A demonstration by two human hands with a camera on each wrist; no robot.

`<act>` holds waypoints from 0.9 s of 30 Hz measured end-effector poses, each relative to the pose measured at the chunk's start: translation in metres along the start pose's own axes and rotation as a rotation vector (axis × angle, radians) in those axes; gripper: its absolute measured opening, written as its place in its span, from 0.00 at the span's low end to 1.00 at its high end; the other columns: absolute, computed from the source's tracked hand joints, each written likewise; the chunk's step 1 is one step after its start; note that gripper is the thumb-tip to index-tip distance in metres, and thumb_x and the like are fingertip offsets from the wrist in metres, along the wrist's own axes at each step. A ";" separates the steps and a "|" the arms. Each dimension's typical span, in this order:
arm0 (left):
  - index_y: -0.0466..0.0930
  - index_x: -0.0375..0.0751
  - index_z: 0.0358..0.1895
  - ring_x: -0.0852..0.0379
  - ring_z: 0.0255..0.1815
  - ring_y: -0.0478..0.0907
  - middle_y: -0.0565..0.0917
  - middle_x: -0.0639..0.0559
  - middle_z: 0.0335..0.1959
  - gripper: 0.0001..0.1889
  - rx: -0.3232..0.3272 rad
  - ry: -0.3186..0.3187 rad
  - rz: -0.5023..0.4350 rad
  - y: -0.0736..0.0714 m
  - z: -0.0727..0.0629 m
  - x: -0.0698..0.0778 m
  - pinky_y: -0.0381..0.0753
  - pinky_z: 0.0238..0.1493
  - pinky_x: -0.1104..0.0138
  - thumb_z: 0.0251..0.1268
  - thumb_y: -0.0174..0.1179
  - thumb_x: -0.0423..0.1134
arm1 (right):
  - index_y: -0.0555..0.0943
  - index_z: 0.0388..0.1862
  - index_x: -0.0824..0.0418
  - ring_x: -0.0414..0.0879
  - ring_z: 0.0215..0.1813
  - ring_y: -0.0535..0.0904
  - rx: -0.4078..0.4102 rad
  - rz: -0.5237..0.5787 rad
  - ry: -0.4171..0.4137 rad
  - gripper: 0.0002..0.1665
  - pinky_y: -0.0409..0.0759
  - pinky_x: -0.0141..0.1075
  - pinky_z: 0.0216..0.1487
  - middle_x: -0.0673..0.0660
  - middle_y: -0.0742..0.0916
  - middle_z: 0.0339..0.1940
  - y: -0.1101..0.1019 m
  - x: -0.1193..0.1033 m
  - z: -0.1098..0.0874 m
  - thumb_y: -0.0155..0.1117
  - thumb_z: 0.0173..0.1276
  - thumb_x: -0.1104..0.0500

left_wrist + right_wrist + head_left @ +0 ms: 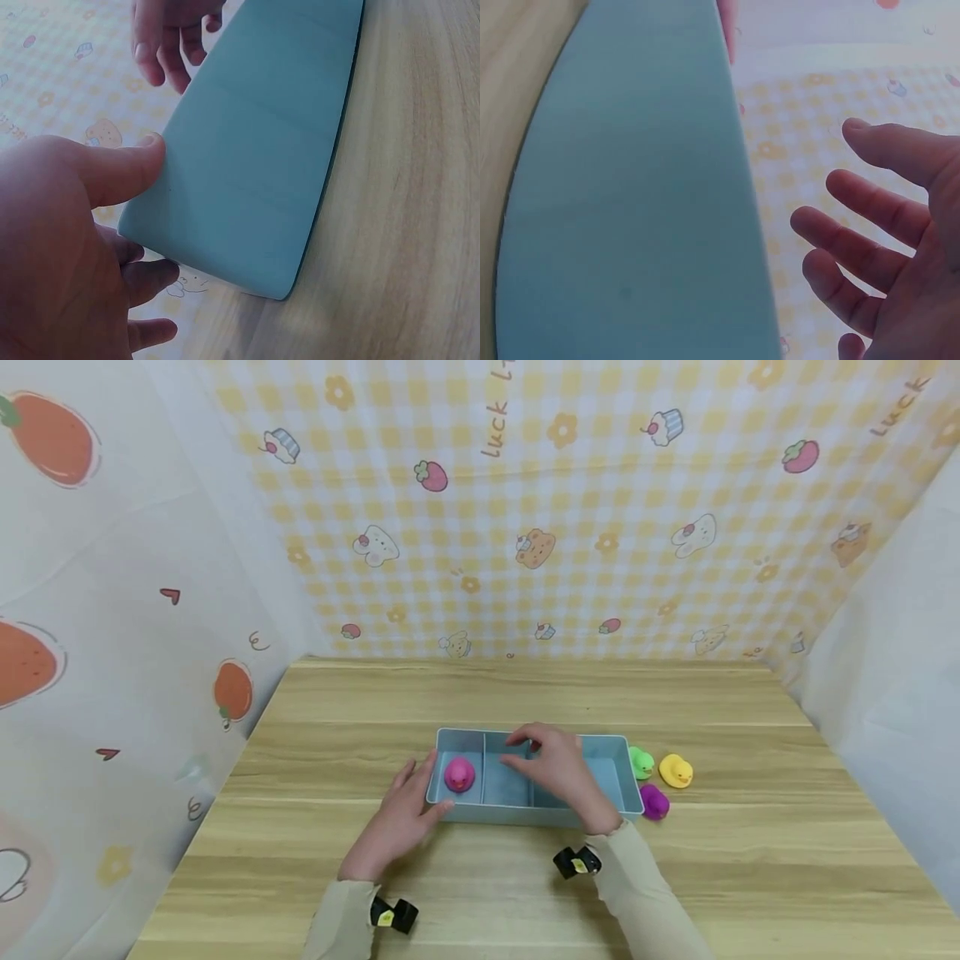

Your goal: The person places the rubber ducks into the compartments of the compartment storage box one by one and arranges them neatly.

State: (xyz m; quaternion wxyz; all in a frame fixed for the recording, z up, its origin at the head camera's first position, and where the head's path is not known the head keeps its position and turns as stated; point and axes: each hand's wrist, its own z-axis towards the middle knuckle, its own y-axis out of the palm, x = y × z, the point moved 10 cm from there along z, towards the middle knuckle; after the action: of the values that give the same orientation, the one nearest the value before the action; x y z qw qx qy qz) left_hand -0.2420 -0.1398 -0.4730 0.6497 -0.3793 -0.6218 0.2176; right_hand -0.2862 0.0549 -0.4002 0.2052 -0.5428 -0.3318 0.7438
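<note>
A blue-grey divided tray [495, 815] lies lengthwise on the wooden table. In its left compartment sits a pink rubber duck [459, 774]. My left hand [401, 820] holds the tray's left end; in the left wrist view the thumb [131, 169] is on the front wall near the rim and the fingers are at the end wall. Over the middle of the tray hovers my right hand [561, 770], thumb and fingers spread apart with nothing between them. The right wrist view shows its separated fingers [855, 251] beyond the tray's front wall [630, 187].
Just off the tray's right end are a green duck [642, 762], a yellow duck [677, 771] and a purple duck [655, 802]. A yellow checked cloth [570, 510] hangs behind the table [360, 693], with a white printed cloth [142, 652] at the left.
</note>
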 end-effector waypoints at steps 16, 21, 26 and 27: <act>0.43 0.47 0.77 0.38 0.78 0.42 0.58 0.46 0.76 0.41 -0.006 -0.014 -0.002 0.002 -0.002 0.000 0.55 0.67 0.35 0.68 0.57 0.50 | 0.85 0.40 0.57 0.50 0.40 0.77 0.024 0.023 0.061 0.13 0.70 0.37 0.41 0.52 0.87 0.41 -0.032 0.030 -0.023 0.72 0.58 0.55; 0.43 0.47 0.77 0.38 0.77 0.42 0.58 0.45 0.75 0.41 -0.010 -0.014 0.014 0.001 -0.002 0.001 0.55 0.67 0.35 0.68 0.56 0.50 | 0.85 0.40 0.59 0.52 0.40 0.77 0.044 0.033 0.065 0.13 0.74 0.32 0.33 0.53 0.87 0.42 -0.042 0.039 -0.029 0.73 0.57 0.56; 0.43 0.49 0.77 0.39 0.77 0.43 0.58 0.46 0.76 0.41 -0.017 -0.036 0.016 0.002 -0.001 0.000 0.57 0.66 0.35 0.68 0.56 0.50 | 0.86 0.40 0.58 0.49 0.39 0.76 0.081 0.039 0.072 0.11 0.73 0.32 0.31 0.52 0.87 0.40 -0.054 0.048 -0.035 0.73 0.57 0.57; 0.43 0.49 0.77 0.39 0.77 0.44 0.58 0.46 0.76 0.41 -0.017 -0.038 0.018 0.002 -0.001 0.000 0.57 0.66 0.35 0.68 0.56 0.50 | 0.86 0.39 0.57 0.48 0.38 0.75 0.090 0.037 0.074 0.11 0.73 0.31 0.31 0.52 0.87 0.40 -0.057 0.050 -0.036 0.73 0.57 0.57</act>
State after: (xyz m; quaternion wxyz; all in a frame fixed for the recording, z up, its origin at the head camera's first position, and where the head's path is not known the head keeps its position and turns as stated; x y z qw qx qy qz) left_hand -0.2411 -0.1387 -0.4744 0.6326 -0.3863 -0.6324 0.2252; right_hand -0.2716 0.1370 -0.3998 0.2277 -0.5661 -0.2803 0.7410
